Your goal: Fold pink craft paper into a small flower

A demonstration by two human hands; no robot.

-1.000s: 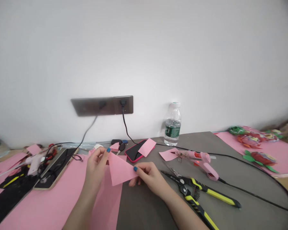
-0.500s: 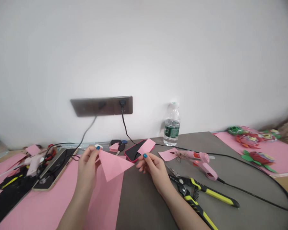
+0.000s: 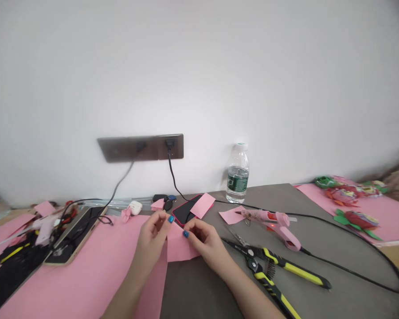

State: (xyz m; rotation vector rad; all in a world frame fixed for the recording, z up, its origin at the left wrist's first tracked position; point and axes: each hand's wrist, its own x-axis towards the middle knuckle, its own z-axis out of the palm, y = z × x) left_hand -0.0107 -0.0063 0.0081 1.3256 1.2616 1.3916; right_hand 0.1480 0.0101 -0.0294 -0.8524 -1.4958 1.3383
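Observation:
Between my two hands is a small sheet of pink paper, its top edge pinched from both sides. My left hand grips the upper left of that edge between thumb and finger. On the right edge, my right hand has its thumb and curled fingers closed on the same paper. Just behind the hands lie a phone in a pink case and another pink paper piece resting on it. Black-and-yellow wire pliers lie jaws open beside my right hand.
A pink glue gun rests on the grey mat, its black cable looping right. A water bottle stands by the wall. Paper flowers lie far right. A large pink sheet and a tablet-like device are at left.
My left hand has moved right, close to my right hand. The pink paper has turned from a slanted, pointed position to hanging squarely between both hands. A white earphone case is now uncovered.

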